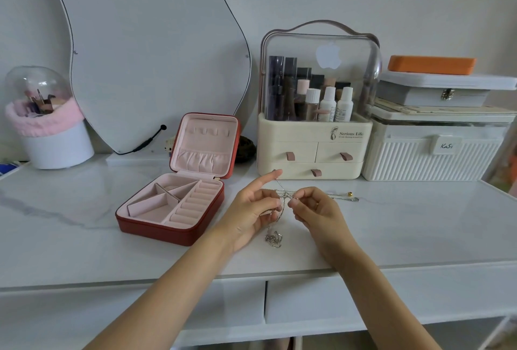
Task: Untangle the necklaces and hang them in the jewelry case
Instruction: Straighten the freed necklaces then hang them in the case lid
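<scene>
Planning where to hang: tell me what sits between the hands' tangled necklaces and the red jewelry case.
Head view: only bare marble tabletop separates the tangled necklaces from the open jewelry case.

Bare tabletop (84,237) left — jewelry case (170,209) flanks it.

Soft, even daylight fills the scene, bright without harshness; its source cannot be told. Shadows are faint, only a pale smudge under the open red jewelry case with pink lining (173,207). The glossy white marble-look tabletop (405,226) carries a mild sheen, and the clear domed cosmetics organizer (319,69) shows dull reflections (no hard glare). Wide-angle distortion bends the edges. The thin tangled chains (282,204) look slightly soft.
</scene>
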